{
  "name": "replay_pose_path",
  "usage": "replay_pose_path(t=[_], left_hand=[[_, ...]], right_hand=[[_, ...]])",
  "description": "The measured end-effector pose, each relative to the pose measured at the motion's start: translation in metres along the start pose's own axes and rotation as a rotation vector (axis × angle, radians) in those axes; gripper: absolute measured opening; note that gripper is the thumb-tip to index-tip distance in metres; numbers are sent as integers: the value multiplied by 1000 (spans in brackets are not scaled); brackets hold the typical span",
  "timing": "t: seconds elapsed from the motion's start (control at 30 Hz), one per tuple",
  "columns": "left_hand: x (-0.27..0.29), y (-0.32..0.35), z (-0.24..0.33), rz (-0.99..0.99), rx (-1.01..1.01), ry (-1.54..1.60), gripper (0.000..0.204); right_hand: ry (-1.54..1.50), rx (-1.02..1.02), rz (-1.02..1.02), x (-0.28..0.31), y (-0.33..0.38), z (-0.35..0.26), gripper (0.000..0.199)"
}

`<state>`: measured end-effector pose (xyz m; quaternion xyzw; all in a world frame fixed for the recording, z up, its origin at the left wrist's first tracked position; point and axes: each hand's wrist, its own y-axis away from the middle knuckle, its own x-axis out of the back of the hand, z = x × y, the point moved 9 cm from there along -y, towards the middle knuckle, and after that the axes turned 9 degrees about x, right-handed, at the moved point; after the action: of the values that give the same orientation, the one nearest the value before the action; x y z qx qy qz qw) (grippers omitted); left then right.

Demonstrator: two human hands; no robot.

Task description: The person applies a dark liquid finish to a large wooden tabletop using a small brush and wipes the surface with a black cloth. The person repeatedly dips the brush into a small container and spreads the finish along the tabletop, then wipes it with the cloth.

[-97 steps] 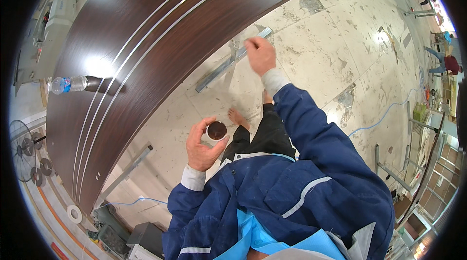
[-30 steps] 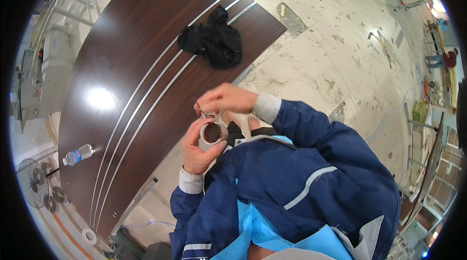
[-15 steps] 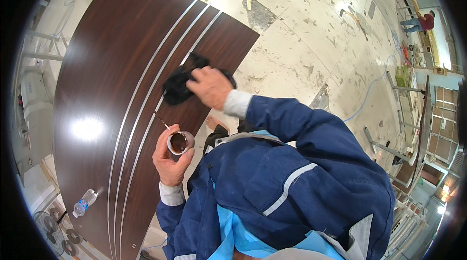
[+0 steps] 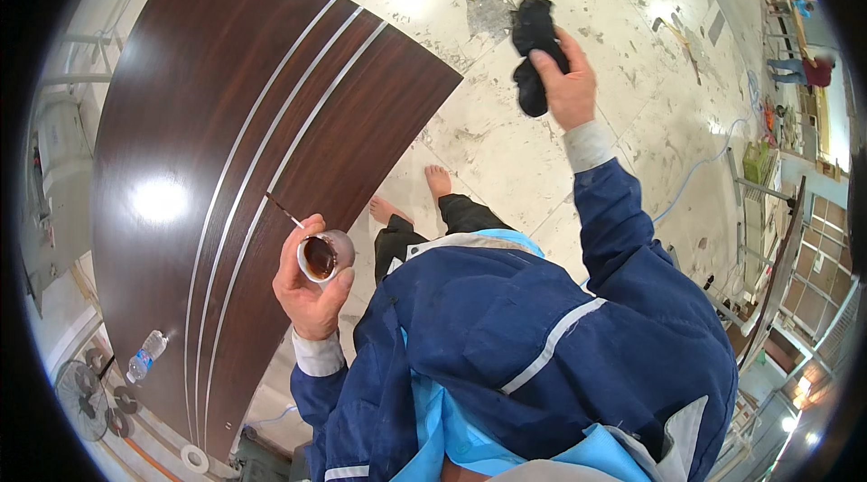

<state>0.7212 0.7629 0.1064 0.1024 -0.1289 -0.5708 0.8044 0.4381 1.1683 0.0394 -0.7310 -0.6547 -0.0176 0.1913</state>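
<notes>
My left hand point(image 4: 307, 306) is closed round a small pale cup point(image 4: 341, 250) with dark brown liquid point(image 4: 319, 258) in it. Pinched against the cup by the same hand is a thin stick point(image 4: 283, 210), dark at its far end, perhaps a fine brush. The cup is by the near edge of a dark brown wood-grain panel point(image 4: 172, 112) with three pale inlaid strips point(image 4: 237, 231). Out to the right, off the panel and over the floor, my right hand point(image 4: 571, 89) grips a bunched black cloth point(image 4: 536, 38).
On the panel's lower left a clear plastic bottle point(image 4: 147, 356) lies on its side. A fan point(image 4: 81, 399) and a white ring-shaped roll point(image 4: 194, 458) are at lower left. A blue hose point(image 4: 691, 177) crosses the scuffed floor. Another person point(image 4: 799, 72) stands far right.
My right hand has lifted the black cloth off the panel and swung it right, out over the floor. The left hand still holds the cup and stick, nearly in place.
</notes>
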Motion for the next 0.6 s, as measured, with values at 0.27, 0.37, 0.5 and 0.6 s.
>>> replay_pose_path(t=[0.27, 0.37, 0.5, 0.6], left_hand=[[-17, 7, 7, 99, 40, -3, 74], [-15, 14, 5, 151, 55, 2, 73], [-7, 22, 4, 204, 43, 8, 72], [3, 30, 6, 244, 22, 32, 74]], right_hand=[[269, -115, -285, -62, 35, 44, 39], [276, -225, -128, -29, 24, 64, 34], [185, 68, -20, -20, 23, 26, 38], [233, 252, -198, -62, 62, -11, 42]])
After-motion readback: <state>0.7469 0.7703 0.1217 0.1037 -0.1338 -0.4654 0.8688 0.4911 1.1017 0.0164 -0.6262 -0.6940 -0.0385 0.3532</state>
